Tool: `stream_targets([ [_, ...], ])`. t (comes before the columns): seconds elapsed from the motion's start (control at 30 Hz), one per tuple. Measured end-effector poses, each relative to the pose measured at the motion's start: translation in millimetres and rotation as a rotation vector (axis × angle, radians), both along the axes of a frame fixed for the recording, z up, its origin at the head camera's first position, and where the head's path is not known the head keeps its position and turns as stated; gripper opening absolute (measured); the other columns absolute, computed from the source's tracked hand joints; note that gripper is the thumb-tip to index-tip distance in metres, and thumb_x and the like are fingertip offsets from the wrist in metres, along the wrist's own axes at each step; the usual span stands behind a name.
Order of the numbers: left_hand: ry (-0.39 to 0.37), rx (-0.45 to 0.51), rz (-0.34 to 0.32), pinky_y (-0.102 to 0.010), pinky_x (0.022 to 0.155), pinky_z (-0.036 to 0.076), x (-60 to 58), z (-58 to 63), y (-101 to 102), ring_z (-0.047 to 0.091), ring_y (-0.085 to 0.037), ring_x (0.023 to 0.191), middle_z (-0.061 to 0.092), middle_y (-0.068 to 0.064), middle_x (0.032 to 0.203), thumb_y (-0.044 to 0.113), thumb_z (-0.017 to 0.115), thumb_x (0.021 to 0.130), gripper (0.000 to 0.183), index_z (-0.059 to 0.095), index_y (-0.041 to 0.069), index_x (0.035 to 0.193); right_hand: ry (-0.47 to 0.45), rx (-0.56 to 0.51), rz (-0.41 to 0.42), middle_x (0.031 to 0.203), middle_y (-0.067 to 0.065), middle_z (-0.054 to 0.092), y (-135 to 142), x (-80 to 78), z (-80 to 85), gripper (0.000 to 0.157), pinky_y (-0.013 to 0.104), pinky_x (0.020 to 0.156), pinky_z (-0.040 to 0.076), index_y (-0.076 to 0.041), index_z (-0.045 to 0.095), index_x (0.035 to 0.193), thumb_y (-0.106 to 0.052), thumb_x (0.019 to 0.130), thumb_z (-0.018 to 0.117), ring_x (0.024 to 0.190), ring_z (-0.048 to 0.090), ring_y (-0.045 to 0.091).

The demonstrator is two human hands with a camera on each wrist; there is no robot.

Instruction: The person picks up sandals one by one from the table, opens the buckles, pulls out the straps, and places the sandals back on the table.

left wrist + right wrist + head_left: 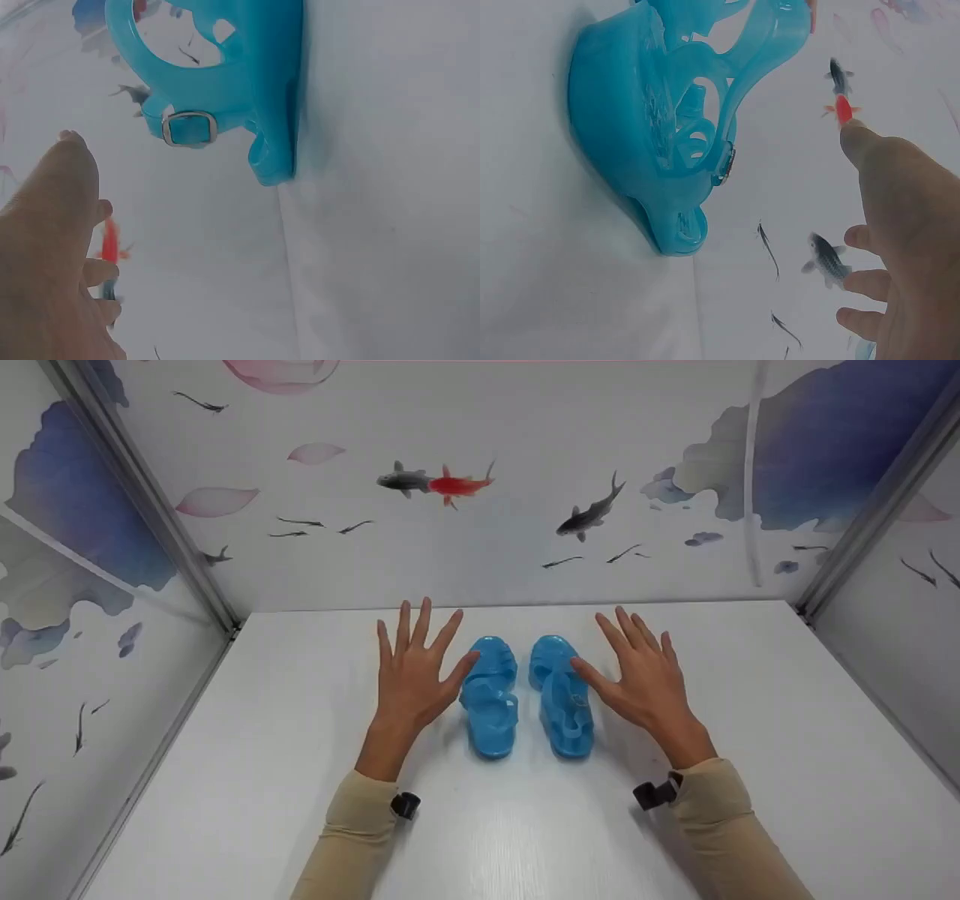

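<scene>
Two blue jelly sandals stand side by side on the white table, toes toward the back panel. Beside the left sandal (493, 727) is my left hand (412, 679), fingers spread and straight, its thumb overlapping the sandal's edge in the head view. My right hand (645, 682) is spread the same way beside the right sandal (555, 656), its thumb tip over the strap in that view. Neither hand holds anything. The left wrist view shows a metal buckle (190, 129) on a sandal strap. In the right wrist view, another buckle (726, 163) sits on the strap, seen edge-on.
The white table (510, 840) is bounded by a back panel (510, 562) printed with fish and petals. Similar printed panels stand at left and right, with metal posts (161, 502) at the corners. A black wrist camera (406, 805) sits at the left cuff.
</scene>
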State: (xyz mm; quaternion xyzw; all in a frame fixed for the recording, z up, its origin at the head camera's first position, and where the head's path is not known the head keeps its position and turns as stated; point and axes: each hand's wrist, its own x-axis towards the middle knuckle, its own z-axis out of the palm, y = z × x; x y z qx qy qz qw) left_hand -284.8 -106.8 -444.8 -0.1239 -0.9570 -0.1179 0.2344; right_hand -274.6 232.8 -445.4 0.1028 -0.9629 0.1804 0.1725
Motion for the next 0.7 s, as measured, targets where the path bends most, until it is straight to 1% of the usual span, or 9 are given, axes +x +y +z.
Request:
stream_targets([
  [0.1,0.03,0.013,-0.045,-0.068,0.135,0.013,5.4,6.3,7.8,0.018,-0.038,0.17,0.026,-0.011,0.181,0.07,0.045,0.106,0.072,0.039,0.035,0.169,0.047,-0.044,0.002,0.175,0.016,0.038,1.5,4.6,1.4,0.081,0.072,0.132,0.02,-0.02,0.041,0.168,-0.062,0.103,0.063,0.162,0.035,0.042],
  [0.2,0.062,0.025,-0.092,-0.063,0.135,0.02,11.5,11.9,17.5,0.022,-0.036,0.169,0.029,-0.012,0.179,0.065,0.047,0.108,0.067,0.045,0.031,0.166,0.072,-0.072,-0.004,0.169,0.016,0.048,2.7,10.2,1.8,0.074,0.069,0.126,0.035,-0.017,0.046,0.165,-0.054,0.104,0.066,0.155,0.047,0.042],
  [0.3,0.075,0.036,-0.136,-0.058,0.135,0.025,18.3,16.7,28.4,0.025,-0.034,0.168,0.031,-0.011,0.179,0.063,0.048,0.11,0.063,0.054,0.027,0.161,0.071,-0.089,-0.01,0.161,0.017,0.057,2.9,16.6,1.1,0.067,0.067,0.114,0.051,-0.018,0.049,0.163,-0.048,0.106,0.067,0.146,0.057,0.042],
  [0.4,0.072,0.04,-0.177,-0.054,0.135,0.029,24.8,20.3,40.0,0.027,-0.033,0.168,0.034,-0.011,0.178,0.061,0.049,0.11,0.06,0.062,0.023,0.154,0.064,-0.108,0.0,0.146,0.016,0.069,0.8,22.8,-0.9,0.062,0.063,0.098,0.062,-0.018,0.052,0.16,-0.043,0.106,0.069,0.131,0.068,0.041],
  [0.5,0.055,0.028,-0.213,-0.052,0.133,0.033,30.6,21.4,50.7,0.031,-0.032,0.166,0.044,-0.01,0.173,0.058,0.053,0.11,0.055,0.068,0.021,0.147,0.067,-0.123,0.034,0.122,0.014,0.076,-2.8,27.8,-4.6,0.057,0.055,0.087,0.066,-0.017,0.056,0.157,-0.036,0.105,0.071,0.111,0.075,0.036],
  [0.57,0.038,0.008,-0.231,-0.051,0.132,0.036,33.3,21.1,57.4,0.036,-0.032,0.164,0.052,-0.009,0.167,0.056,0.057,0.109,0.052,0.072,0.019,0.143,0.069,-0.128,0.059,0.109,0.011,0.076,-5.1,30.7,-7.8,0.053,0.05,0.083,0.068,-0.017,0.06,0.153,-0.033,0.105,0.073,0.1,0.075,0.031],
  [0.63,0.011,-0.012,-0.244,-0.049,0.129,0.04,35.2,20.3,63.9,0.042,-0.031,0.16,0.059,-0.007,0.161,0.053,0.059,0.109,0.049,0.074,0.018,0.14,0.065,-0.127,0.083,0.1,0.007,0.075,-7.1,33.0,-11.0,0.049,0.045,0.079,0.068,-0.015,0.064,0.149,-0.031,0.104,0.074,0.092,0.074,0.026],
  [0.7,-0.02,-0.026,-0.254,-0.047,0.126,0.044,36.3,19.3,70.1,0.049,-0.029,0.157,0.063,-0.005,0.157,0.052,0.061,0.109,0.048,0.073,0.018,0.14,0.049,-0.121,0.102,0.095,0.005,0.074,-8.3,34.9,-14.7,0.044,0.04,0.074,0.067,-0.014,0.068,0.144,-0.029,0.104,0.075,0.087,0.072,0.022],
])
